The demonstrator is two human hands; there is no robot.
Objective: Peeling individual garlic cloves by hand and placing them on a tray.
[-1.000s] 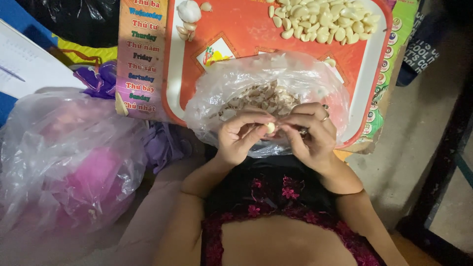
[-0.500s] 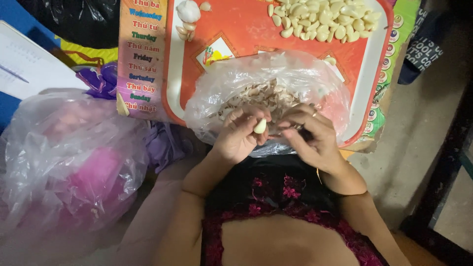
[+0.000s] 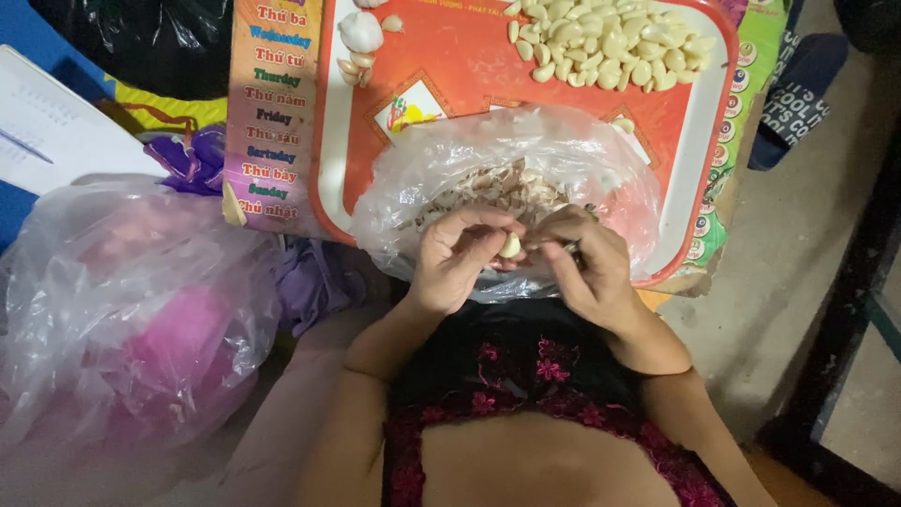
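1. Plastic bag [image 3: 131, 310] on the far left is the largest thing – it is big, cloudy and see-through, with something pink inside, and it is well apart from both hands.
2. Red tray [image 3: 469, 66] with a white rim lies at the top of the view, on a colourful printed sheet [image 3: 272, 113].
3. Smaller clear bag [image 3: 422, 178] sits on the near part of the tray, open at the top, with dry garlic skins [image 3: 488, 188] inside it.
4. Pile of peeled garlic cloves [image 3: 610, 42] lies in the far right corner of the tray, well apart from the hands.
5. Left hand [image 3: 455, 263] is held over the near edge of the smaller bag; its fingers are curled around one garlic clove [image 3: 510, 246] and grip it at the fingertips.
6. Right hand [image 3: 591, 268] is just beside the left one, fingers bent inward – its fingertips touch the same clove from the other side, and a thin dark thing sticks out between them, too small to tell what.
7. Whole garlic bulb [image 3: 359, 30] lies in the far left corner of the tray with a few unpeeled cloves [image 3: 352, 70] just beside it.
8. Clove in the hands is pale and smooth, between both hands and just above the skins.
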